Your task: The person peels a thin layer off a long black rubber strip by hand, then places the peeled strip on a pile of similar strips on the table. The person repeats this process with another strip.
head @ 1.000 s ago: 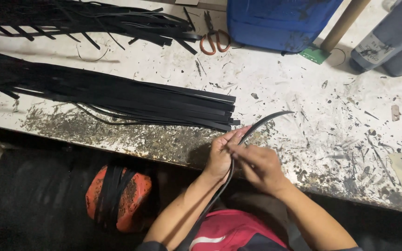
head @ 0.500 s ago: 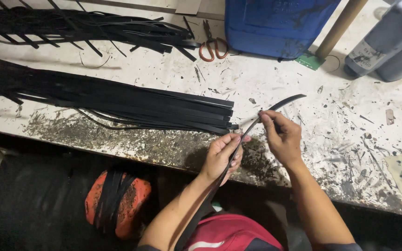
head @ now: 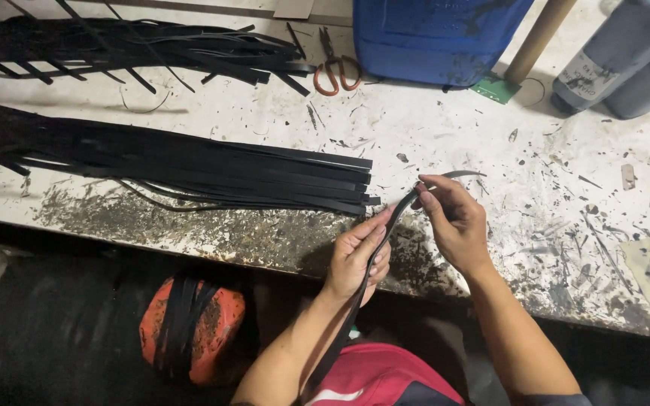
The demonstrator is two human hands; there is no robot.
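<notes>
I hold one long black strip (head: 390, 225) between both hands at the front edge of a stained white workbench (head: 551, 225). My right hand (head: 451, 218) pinches the strip near its upper end, whose tip curls to the right. My left hand (head: 356, 257) grips it lower down, and the rest of the strip hangs below the bench edge toward my lap. A flat bundle of black strips (head: 189, 167) lies on the bench just left of my hands.
A second heap of black strips (head: 114, 46) lies at the back left. Orange-handled scissors (head: 334, 69) rest by a blue container (head: 438, 34). A wooden pole (head: 537, 37) and grey bottles (head: 626, 64) stand at the back right. An orange stool (head: 193, 325) draped with strips sits below.
My right hand has slid up and to the right along the strip, then settled slightly lower over the bench. My left hand keeps its grip near the bench edge.
</notes>
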